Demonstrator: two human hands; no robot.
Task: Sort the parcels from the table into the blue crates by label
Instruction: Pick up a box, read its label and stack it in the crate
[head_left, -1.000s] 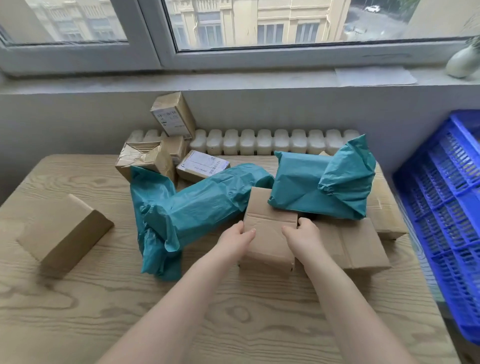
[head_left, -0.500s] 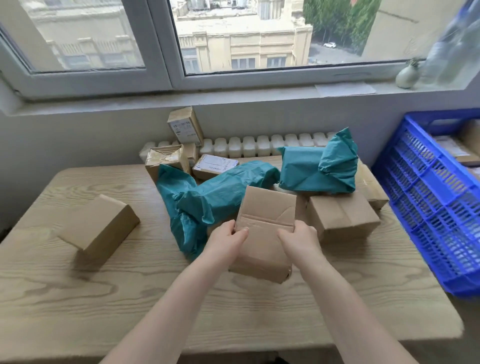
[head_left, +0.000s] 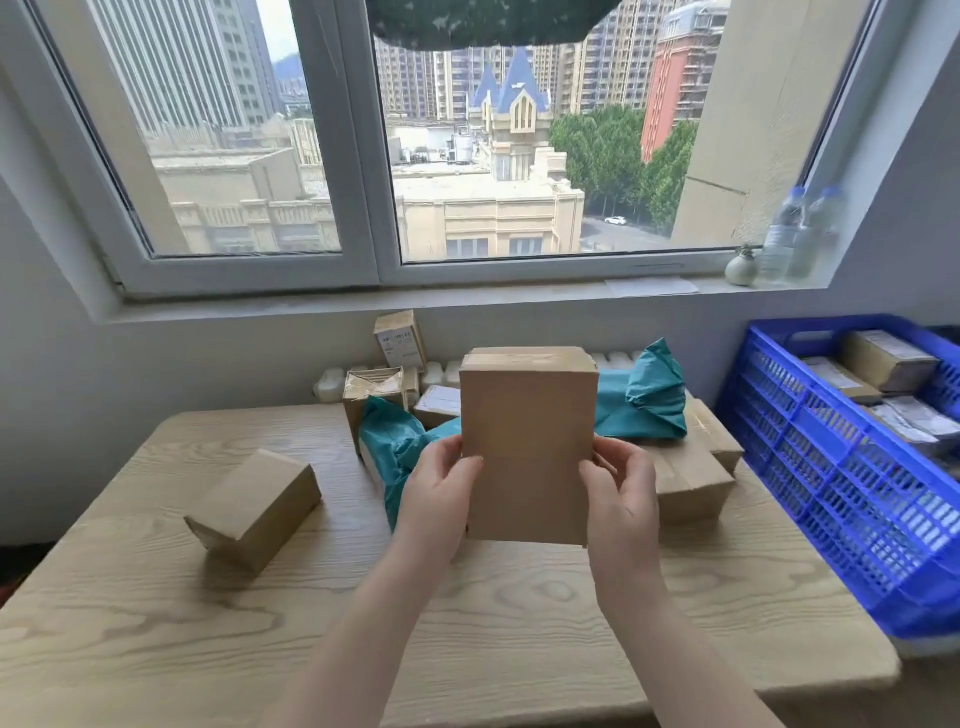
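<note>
Daylight comes through a wide window (head_left: 363, 135) (towers outside) above a grey wall (head_left: 208, 358) and wooden desk (head_left: 519, 613).

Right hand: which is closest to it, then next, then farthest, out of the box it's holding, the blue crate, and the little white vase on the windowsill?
From the right hand, in the head view:
1. The held cardboard box, gripped between both hands, right at the fingers.
2. The blue crate, off to the right beside the table.
3. The little white vase, up on the windowsill, far right.
</note>
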